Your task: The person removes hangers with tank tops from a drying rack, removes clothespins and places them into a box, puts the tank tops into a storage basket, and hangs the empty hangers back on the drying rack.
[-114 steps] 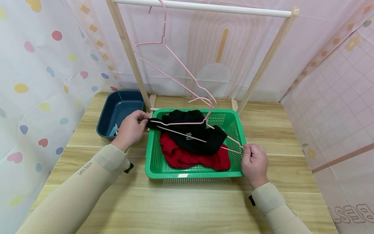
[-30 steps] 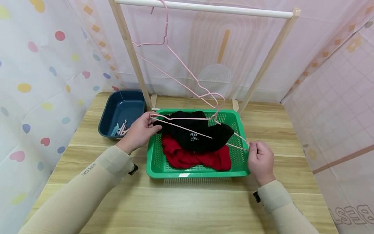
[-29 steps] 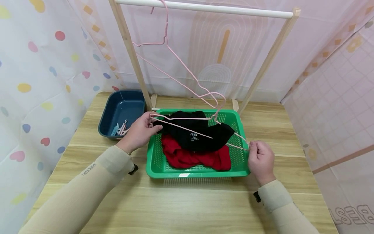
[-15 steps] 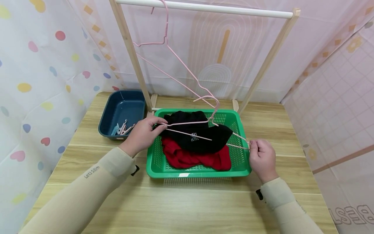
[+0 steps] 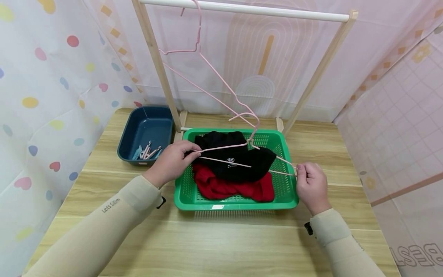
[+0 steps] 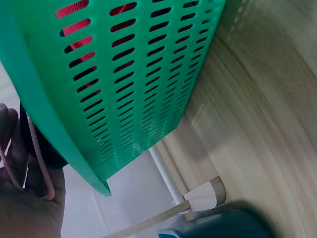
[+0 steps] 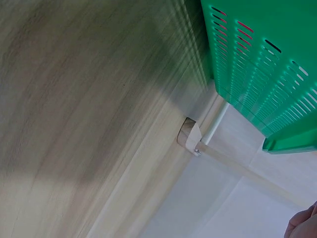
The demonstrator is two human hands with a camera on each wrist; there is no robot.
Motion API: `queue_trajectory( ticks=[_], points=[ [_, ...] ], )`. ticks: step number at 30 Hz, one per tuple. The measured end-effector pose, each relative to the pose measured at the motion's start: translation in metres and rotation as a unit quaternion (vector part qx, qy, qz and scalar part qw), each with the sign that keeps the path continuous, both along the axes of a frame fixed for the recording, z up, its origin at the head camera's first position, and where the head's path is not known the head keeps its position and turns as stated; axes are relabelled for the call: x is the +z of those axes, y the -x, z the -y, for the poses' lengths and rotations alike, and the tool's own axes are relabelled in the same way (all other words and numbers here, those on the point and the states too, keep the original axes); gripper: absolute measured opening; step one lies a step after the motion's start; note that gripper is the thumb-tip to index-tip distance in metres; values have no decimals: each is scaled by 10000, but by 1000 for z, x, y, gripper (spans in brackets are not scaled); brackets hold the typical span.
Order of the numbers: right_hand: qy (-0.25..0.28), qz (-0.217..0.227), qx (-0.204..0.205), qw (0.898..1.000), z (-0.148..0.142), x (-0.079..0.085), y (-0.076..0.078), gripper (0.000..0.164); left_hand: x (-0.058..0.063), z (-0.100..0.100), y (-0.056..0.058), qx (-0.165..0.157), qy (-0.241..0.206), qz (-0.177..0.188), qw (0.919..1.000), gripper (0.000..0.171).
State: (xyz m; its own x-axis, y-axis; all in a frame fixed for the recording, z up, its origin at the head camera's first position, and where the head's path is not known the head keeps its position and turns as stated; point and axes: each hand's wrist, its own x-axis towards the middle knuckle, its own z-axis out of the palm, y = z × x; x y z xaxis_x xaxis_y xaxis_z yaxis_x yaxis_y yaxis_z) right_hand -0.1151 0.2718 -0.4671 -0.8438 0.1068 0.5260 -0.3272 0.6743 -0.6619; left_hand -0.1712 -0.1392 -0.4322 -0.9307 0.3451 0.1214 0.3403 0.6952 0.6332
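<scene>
Both hands hold a pink wire hanger [image 5: 225, 147] above the green basket [image 5: 235, 207]. My left hand [image 5: 173, 161] pinches its left end between thumb and fingers; in the left wrist view the hanger's rounded end lies against this hand [image 6: 34, 208], beside black cloth. Fingers curled, my right hand [image 5: 312, 186] grips the right end, past the basket's right rim. A black garment [image 5: 238, 169] with a small white print is draped partly over the hanger, hiding part of its lower bar. Beneath it in the basket lies red cloth [image 5: 225, 188]. Only a bit of the right hand [image 7: 302, 225] shows in the right wrist view.
Behind the basket stands a wooden rack with a white rail [image 5: 249, 10]. A second pink hanger [image 5: 216, 71] hangs from it at the left. Left of the basket, a dark blue bin [image 5: 145, 111] holds several clothespins [image 5: 147, 152]. Everything stands on a wooden table [image 5: 221, 246].
My left hand has moved right and down along the hanger's left end, and that end has dipped. The hook has tipped leftward. My right hand has shifted slightly right.
</scene>
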Motion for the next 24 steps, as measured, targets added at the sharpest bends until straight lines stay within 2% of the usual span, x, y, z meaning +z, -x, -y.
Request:
queue_trajectory(
  ticks=[9,18,24],
  points=[
    [-49,-200,30,9998,-1,-1,3,29,-7,0,0,-106,237,-137,9996,14],
    [-306,-45,61,9995,-5,0,6,25,-13,-5,-5,-112,-170,-261,9995,9],
    [-508,108,-24,9986,-8,1,6,21,-19,-9,-7,-162,-280,-252,9992,9]
  ],
)
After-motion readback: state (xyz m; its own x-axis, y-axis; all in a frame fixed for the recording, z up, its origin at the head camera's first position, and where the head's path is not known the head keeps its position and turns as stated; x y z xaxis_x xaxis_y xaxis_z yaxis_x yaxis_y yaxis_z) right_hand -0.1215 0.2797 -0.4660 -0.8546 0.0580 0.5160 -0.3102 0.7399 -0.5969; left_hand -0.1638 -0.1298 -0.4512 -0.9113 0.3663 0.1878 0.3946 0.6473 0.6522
